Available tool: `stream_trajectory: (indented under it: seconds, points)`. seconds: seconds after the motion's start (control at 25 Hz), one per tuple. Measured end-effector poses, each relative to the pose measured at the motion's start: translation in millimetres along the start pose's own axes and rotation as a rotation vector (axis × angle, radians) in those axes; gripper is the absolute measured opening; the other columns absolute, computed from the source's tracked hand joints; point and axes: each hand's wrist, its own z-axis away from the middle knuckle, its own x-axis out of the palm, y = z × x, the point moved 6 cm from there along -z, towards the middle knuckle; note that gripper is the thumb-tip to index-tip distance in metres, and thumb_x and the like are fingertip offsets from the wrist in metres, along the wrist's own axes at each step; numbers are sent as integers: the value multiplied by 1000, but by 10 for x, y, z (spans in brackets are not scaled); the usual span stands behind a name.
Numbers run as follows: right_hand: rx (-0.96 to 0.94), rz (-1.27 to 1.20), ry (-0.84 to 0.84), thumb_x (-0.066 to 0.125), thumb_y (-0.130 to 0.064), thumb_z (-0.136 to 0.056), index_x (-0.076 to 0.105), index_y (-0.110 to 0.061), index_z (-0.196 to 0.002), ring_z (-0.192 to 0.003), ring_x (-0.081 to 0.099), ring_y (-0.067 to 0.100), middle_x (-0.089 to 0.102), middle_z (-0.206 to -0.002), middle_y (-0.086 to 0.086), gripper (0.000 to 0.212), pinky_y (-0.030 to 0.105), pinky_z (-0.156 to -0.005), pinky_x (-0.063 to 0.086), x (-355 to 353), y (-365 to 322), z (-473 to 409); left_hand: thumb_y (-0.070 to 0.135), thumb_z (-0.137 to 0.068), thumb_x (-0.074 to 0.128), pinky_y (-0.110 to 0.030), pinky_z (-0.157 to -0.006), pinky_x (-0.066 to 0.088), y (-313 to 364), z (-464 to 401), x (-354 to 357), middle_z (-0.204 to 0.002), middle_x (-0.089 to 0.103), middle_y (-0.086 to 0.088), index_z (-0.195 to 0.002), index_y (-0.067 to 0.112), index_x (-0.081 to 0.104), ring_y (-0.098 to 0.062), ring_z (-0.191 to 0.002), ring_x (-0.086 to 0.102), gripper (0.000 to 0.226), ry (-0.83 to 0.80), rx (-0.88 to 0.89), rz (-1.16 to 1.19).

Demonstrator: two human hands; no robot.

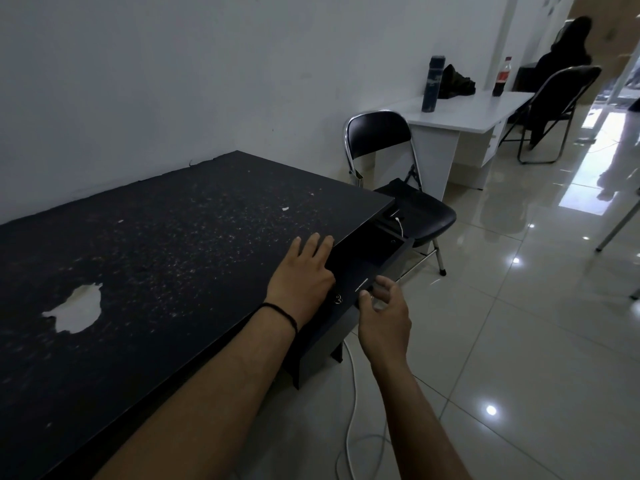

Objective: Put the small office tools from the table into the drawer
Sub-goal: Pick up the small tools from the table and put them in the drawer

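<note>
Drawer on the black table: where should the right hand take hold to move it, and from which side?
Probably by the pale bar handle on the drawer front, approached from the floor side, where the right hand hovers with curled fingers; the front faces outward.

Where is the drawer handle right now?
The silver handle sits on the open drawer's front, right of the black table, just above the right hand.

My left hand (300, 271) lies palm down, fingers (313, 244) spread flat and straight, a thin black band around the wrist. My right hand (382, 315) hangs lower, half curled, thumb and fingers apart, clasping nothing. Both forearms reach forward, bare.
</note>
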Motion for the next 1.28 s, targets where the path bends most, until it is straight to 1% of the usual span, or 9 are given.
stream_trajectory:
  seconds: [0.16, 0.44, 0.52, 0.56, 0.68, 0.72, 0.8, 1.04, 1.28]
  points:
    - [-13, 4, 13, 58, -25, -96, 51, -26, -132, -83, 59, -4, 61, -123, -5, 36, 15, -67, 41, 28, 3, 21, 28, -96, 58, -54, -119, 19, 22, -13, 20, -166, -3, -16, -123, 28, 66, -37, -150, 6, 28, -14, 15, -9]
    - [-8, 19, 33, 57, -27, -96, 51, -28, -132, -84, 59, -3, 61, -127, -5, 36, 20, -71, 44, 20, 12, 31, 26, -97, 57, -49, -121, 17, 7, 31, -1, -166, -4, -13, -130, 33, 62, -35, -150, 7, 35, -32, 28, 40]
    - [14, 61, 44, 58, -27, -95, 52, -28, -132, -90, 60, 5, 59, -130, -3, 37, 24, -75, 45, -6, -23, 28, 29, -95, 59, -46, -121, 20, -62, 124, -52, -166, 7, -10, -139, 36, 54, -31, -150, 12, 44, -29, 17, 145]
    - [12, 123, 74, 58, -27, -95, 52, -28, -132, -96, 59, 9, 57, -132, -2, 38, 26, -77, 45, -32, -72, 34, 33, -94, 60, -44, -119, 26, -111, 193, -100, -163, 17, -7, -142, 36, 50, -28, -148, 21, 48, -13, 2, 212]
    - [-184, 276, 183, 58, -24, -91, 57, -26, -128, -114, 53, 16, 54, -133, -1, 37, 32, -85, 46, -11, -469, 98, 40, -95, 55, -35, -99, 47, -370, 455, -319, -138, 52, 3, -140, 35, 48, -18, -122, 52, 45, 122, -80, 348]
    - [-265, 302, 169, 58, -24, -90, 60, -25, -125, -117, 53, 17, 57, -131, -2, 35, 34, -90, 46, 78, -654, 143, 41, -95, 53, -35, -93, 49, -501, 557, -404, -130, 58, 4, -138, 33, 50, -17, -114, 57, 43, 174, -128, 353]
    - [-390, 363, 86, 58, -27, -90, 64, -25, -121, -121, 51, 18, 59, -130, -3, 32, 35, -97, 44, 335, -967, 248, 43, -95, 52, -37, -92, 49, -783, 743, -518, -122, 63, 2, -136, 31, 52, -19, -112, 59, 43, 232, -257, 315]
    - [-650, 366, -176, 55, -31, -93, 62, -22, -126, -126, 48, 19, 59, -132, -1, 35, 35, -103, 40, 1450, -1709, 1030, 47, -94, 54, -43, -102, 43, -1825, 1650, -573, -126, 62, -2, -134, 27, 55, -24, -119, 55, 45, 251, -562, 168]
    - [-848, 344, -403, 53, -30, -94, 61, -20, -129, -126, 49, 21, 59, -133, 2, 37, 37, -104, 41, 2615, -2119, 2237, 46, -93, 55, -42, -95, 45, -2772, 3042, -446, -120, 63, -5, -128, 24, 57, -26, -112, 56, 42, 218, -828, 81]
